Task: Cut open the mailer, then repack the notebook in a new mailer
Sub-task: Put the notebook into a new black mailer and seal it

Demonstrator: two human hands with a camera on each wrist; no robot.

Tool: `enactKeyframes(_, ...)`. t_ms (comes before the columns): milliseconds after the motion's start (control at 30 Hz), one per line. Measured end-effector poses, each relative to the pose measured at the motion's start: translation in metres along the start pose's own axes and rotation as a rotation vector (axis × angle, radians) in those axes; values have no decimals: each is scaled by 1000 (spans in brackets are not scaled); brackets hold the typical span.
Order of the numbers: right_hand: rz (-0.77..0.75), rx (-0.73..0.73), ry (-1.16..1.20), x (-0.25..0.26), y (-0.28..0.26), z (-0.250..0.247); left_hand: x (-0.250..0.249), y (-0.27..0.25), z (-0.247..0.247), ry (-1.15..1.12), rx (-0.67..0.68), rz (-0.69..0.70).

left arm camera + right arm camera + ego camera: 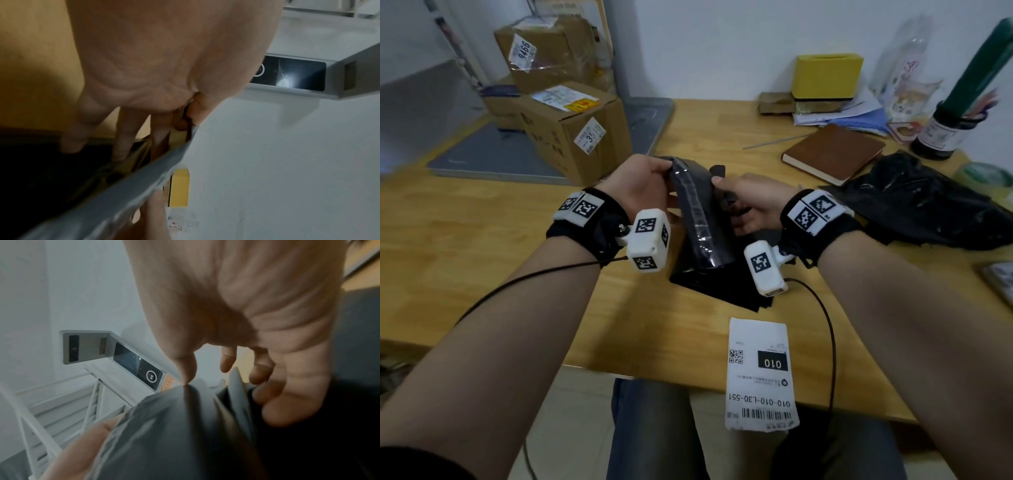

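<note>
A new black mailer [698, 219] is held up over the table's middle, its top edge pulled between both hands. My left hand [643, 181] pinches the mailer's left top edge [185, 146] between thumb and fingers. My right hand [743, 202] grips the right top edge [195, 402], thumb on the outside. A stack of flat black mailers [726, 284] lies under it. The brown notebook [832, 152] lies closed on the table at the right. The old black mailer [924, 202], crumpled, lies just right of the notebook.
Cardboard boxes [571, 130] stand on a grey scale platform [647, 116] at the left. A white shipping label [760, 373] lies at the front edge. A yellow box [825, 75], papers, a dark bottle [945, 133] and a tape roll [986, 174] crowd the back right.
</note>
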State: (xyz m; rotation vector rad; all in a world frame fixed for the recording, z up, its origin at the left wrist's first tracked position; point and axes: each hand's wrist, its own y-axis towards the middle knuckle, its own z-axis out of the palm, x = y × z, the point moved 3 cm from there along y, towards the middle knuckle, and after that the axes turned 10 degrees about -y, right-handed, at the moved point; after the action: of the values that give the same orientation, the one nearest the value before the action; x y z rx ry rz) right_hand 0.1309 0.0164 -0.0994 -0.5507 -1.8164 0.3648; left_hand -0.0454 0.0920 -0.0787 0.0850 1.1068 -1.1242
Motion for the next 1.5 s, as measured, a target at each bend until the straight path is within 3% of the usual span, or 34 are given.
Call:
enactKeyframes(67, -37, -47, -51, 4, -6, -6, -3, -2, 10, -19, -13, 60)
enactKeyframes(233, -150, -10, -35, 14, -22, -11, -18, -6, 48, -213, 82, 250)
enactKeyframes(500, -436, -269, 120, 34, -45, -30, -35, -18, 83, -364, 257, 421)
enactKeyframes(667, -507, -562, 189, 32, -65, -57, -34, -18, 83, -240, 29, 441)
enactKeyframes(833, -353, -682, 422, -3, -77, -93, -1, 0, 75, 40, -304, 233)
enactKeyframes(967, -116, -543, 540, -41, -76, -98, 42, 16, 80, 303, -374, -77)
enactKeyframes(1067, 80, -347, 509, -62, -77, -83, 57, 26, 85, 370, -359, -200)
enactKeyframes(1167, 122, -237, 580, -68, -75, -70, 58, 28, 91, 455, -355, -220)
enactKeyframes(1367, 106, -167, 615, -57, -71, -53, 62, 21, 84, 516, -343, -274)
enactKeyframes(1500, 109, -117, 626, -48, -64, -36, 63, 14, 69, 537, -321, -229)
